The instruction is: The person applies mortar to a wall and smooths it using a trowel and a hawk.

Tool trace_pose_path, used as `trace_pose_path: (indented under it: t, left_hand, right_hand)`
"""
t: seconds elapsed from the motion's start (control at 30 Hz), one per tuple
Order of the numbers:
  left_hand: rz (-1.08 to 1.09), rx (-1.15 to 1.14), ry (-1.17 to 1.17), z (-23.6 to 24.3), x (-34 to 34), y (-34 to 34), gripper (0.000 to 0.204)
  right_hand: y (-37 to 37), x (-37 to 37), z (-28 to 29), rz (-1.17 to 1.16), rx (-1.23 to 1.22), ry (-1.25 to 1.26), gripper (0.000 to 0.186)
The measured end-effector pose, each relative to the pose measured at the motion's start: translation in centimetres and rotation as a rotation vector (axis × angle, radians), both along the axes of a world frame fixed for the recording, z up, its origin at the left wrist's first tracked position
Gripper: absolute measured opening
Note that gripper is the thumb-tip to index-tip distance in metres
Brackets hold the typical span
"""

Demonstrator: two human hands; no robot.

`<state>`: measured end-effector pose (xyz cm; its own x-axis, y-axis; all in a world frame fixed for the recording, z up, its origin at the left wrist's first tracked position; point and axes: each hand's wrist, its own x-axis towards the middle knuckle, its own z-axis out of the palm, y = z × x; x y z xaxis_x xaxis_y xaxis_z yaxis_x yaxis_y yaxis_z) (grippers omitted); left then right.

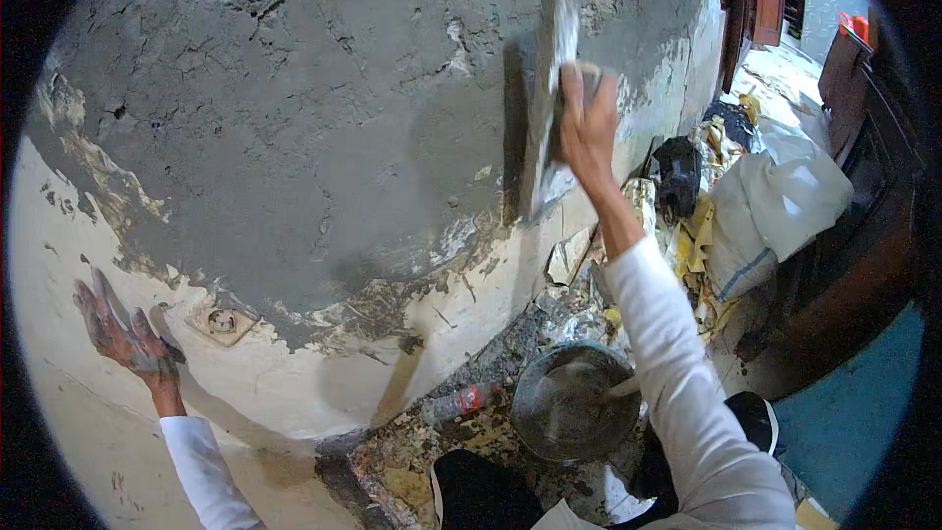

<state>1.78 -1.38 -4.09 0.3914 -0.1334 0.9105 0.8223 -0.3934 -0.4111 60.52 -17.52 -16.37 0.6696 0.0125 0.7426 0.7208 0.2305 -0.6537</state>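
My right hand (592,132) is closed round the handle of a long, flat plastering float (546,108), its blade slightly blurred. The float stands nearly upright against or very close to the wall, at the right part of a wide patch of grey plaster (392,128). Cracks and rough pits show in the upper part of that plaster. My left hand (130,342) has its fingers spread against the bare cream wall (285,383) at the lower left, smeared with grey. Beside it sits a wall socket (224,322) with a dirty cover plate.
Below stands a dark bucket (572,402) with a tool handle (620,389) leaning out. A plastic bottle (463,402) lies among rubble along the wall's foot. On the right are a white sack (775,206), black plastic bags (677,172) and dark wooden furniture (883,196).
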Motion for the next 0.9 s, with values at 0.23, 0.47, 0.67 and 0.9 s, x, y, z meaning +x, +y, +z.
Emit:
trace_pose_path:
  t: [0.23, 0.47, 0.67, 0.9]
  left_hand:
    - [-0.036, 0.021, 0.018, 0.1, 1.2, -0.9, 0.065]
    - [-0.078, 0.017, 0.001, 0.1, 0.6, -0.9, 0.066]
    - [-0.143, 0.007, 0.006, 0.1, 1.2, -0.3, 0.066]
    - [-0.094, 0.028, 0.012, 0.6, -0.7, -1.0, 0.066]
  right_hand:
    - [2.6, 1.5, 8.3, -0.137, -0.135, -0.043, 0.052]
    - [4.8, -8.9, 10.3, -0.017, -0.076, -0.278, 0.054]
    - [5.2, -14.6, 7.9, -0.03, -0.1, -0.548, 0.051]
    - [3.6, -16.0, -1.9, 0.184, -0.241, -1.024, 0.047]
